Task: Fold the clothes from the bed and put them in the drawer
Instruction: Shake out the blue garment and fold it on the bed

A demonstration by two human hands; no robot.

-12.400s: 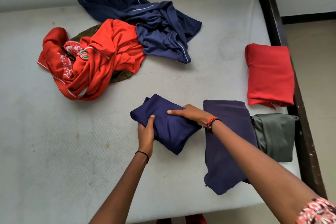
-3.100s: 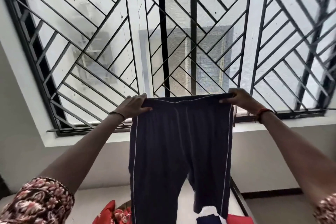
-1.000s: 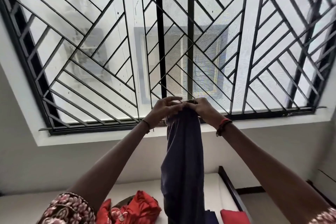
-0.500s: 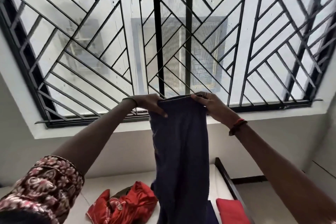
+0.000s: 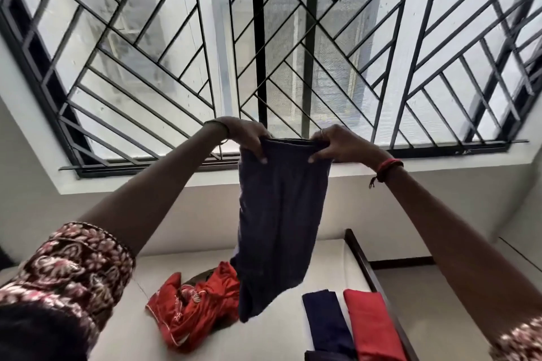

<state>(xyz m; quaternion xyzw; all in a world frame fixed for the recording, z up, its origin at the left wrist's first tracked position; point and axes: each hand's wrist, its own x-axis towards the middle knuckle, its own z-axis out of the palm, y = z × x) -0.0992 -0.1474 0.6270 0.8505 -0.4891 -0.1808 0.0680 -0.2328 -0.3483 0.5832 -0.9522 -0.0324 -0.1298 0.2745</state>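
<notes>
Window grille [image 5: 259,38] behind navy garment [image 5: 281,214], crumpled red clothes [image 5: 193,311] below-left, folded navy piece [image 5: 322,319] and folded red piece [image 5: 369,328] below-right, bare mattress [image 5: 264,340] directly beneath.

Lone head view, upward toward the barred window [image 5: 258,38]

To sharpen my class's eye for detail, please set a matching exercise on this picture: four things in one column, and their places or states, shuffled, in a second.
Things
1. navy trousers
2. printed red shirt
3. plain red cloth
4. window bars

Places or states
A. hanging from the left hand and right hand
B. folded beside the bed frame
C. behind both raised hands
D. crumpled on the bed

Pairs: 1-A, 2-D, 3-B, 4-C
</notes>
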